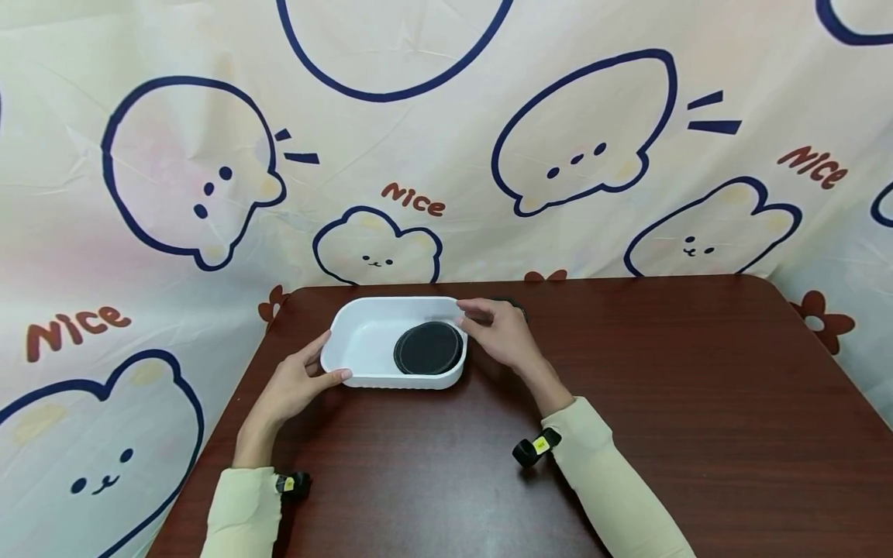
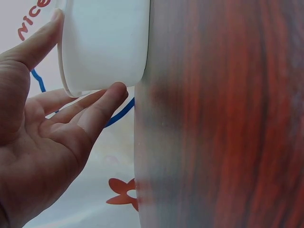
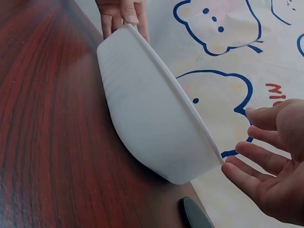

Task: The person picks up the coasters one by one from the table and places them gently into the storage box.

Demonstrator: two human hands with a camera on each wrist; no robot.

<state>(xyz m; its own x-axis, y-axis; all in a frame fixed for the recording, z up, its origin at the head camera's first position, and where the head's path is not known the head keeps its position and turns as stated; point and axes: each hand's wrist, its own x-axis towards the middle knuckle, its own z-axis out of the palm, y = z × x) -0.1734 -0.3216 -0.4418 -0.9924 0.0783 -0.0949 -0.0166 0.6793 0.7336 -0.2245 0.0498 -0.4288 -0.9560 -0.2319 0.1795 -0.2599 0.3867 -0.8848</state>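
Observation:
A white oblong plastic tray [image 1: 363, 341] with rounded corners sits on the table. Inside it, toward the right end, lies a black round coaster [image 1: 429, 349] with a stitched-looking edge. My left hand [image 1: 296, 384] grips the tray's left end, thumb on the near rim and fingers against the end wall, as the left wrist view [image 2: 52, 137] shows. At the far right corner is my right hand [image 1: 498, 333]; in the right wrist view its fingers are loosely bent, one fingertip touching the rim [image 3: 209, 137].
A second dark coaster [image 3: 194, 213] lies on the brown table [image 1: 628, 403] behind my right hand, mostly hidden in the head view. A cloth backdrop [image 1: 474, 248] with cartoon prints hangs behind the table's far edge.

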